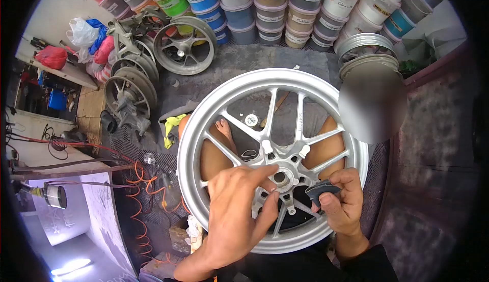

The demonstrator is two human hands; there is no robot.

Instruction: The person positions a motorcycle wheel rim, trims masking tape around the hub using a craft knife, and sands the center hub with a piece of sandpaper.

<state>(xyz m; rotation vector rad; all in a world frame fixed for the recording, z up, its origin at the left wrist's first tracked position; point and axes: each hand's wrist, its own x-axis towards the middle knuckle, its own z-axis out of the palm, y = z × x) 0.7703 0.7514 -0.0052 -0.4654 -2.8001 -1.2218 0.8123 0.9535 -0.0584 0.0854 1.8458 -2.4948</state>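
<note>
A silver spoked motorcycle wheel rim (190, 134) rests over my lap, its face turned up toward me. My left hand (237, 205) is over the lower left of the hub (286, 179), with index finger and thumb apart and nothing between them. The index fingertip is at the hub's centre bore; whether it touches is hard to tell. Right of the hub, my right hand (346, 200) pinches a folded piece of dark grey sandpaper (322, 190) between thumb and fingers. White patches (304, 151) show on some spoke bases.
Stacked labelled paint tubs (270, 14) line the back. Other wheels (184, 45) and metal parts lie at the left, with more rims (368, 50) at back right. An orange coiled hose (137, 205) hangs by a lit booth (76, 231). A yellow cloth (172, 130) lies beside my leg.
</note>
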